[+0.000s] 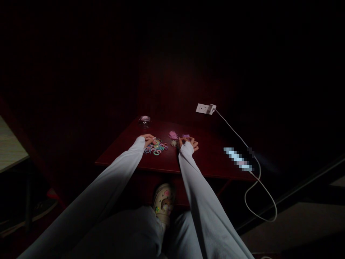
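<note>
A pile of small colourful hair ties [157,151] lies on the dark red table. My left hand [148,139] is at its upper left edge, fingers closed together at the ties; what they pinch is too small to tell. My right hand [189,143] is over the table to the right, its thumb and forefinger drawn together and the other fingers bent. Whatever it holds is hidden. Between the hands are a pink heap [173,135] of small pieces and a pale beige heap [174,143]. A purple heap [185,136] sits just behind my right hand.
A clear jar [145,121] stands at the table's back left. On the right, a blurred-out phone-like object [238,159] has a white cable [237,133] running to a charger in the wall socket [202,108]. A shoe [163,201] shows below the table [210,162].
</note>
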The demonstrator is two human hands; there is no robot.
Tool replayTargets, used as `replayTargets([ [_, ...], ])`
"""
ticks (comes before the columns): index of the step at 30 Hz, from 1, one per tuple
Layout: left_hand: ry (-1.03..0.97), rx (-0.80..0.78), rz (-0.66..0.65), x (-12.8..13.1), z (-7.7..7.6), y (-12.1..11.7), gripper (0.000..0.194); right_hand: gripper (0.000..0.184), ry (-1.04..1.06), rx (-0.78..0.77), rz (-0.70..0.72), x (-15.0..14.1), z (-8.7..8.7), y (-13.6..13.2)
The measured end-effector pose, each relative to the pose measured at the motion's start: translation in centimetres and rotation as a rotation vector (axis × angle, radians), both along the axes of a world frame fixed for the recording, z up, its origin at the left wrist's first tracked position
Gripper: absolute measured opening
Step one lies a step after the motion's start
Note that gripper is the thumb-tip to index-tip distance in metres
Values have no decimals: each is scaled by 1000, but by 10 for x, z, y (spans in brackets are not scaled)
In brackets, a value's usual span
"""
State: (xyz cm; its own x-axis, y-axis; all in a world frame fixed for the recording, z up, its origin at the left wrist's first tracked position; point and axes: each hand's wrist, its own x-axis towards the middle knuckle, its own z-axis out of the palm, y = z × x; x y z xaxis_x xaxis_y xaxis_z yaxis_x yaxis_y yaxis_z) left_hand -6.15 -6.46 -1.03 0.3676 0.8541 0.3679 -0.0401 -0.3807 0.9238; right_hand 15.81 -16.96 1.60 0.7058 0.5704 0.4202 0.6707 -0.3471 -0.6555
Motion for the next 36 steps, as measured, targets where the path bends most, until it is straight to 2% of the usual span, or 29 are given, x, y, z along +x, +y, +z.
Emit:
replayTargets([
  [6, 25, 20, 1, 0, -1, 2, 65, 25, 61, 59, -51, -2, -1, 6],
  [8, 35, 19, 4, 1, -1, 4, 66, 26, 43, 80, -12, -6, 0, 6],
  [10, 37, 16, 17, 2, -2, 5, 67, 23, -20, 75, 113, -14, 0, 5],
  [14, 40, -2, 19, 4, -4, 8, 69, 14, -192, 28, 464, -38, -2, 4],
  [16, 36, -12, 20, 5, -5, 9, 69, 15, -233, 14, 557, -47, -4, 4],
  [25, 12, 30, 47, 9, -11, 14, 67, 32, -255, -2, 611, -53, -12, 15],
  [32, 14, 26, -22, 6, -9, 11, 67, 20, -195, 8, 580, -58, -9, 18],
  [36, 10, 39, 14, 5, -10, 11, 70, 14, -149, 7, 578, -60, -6, 15],
])
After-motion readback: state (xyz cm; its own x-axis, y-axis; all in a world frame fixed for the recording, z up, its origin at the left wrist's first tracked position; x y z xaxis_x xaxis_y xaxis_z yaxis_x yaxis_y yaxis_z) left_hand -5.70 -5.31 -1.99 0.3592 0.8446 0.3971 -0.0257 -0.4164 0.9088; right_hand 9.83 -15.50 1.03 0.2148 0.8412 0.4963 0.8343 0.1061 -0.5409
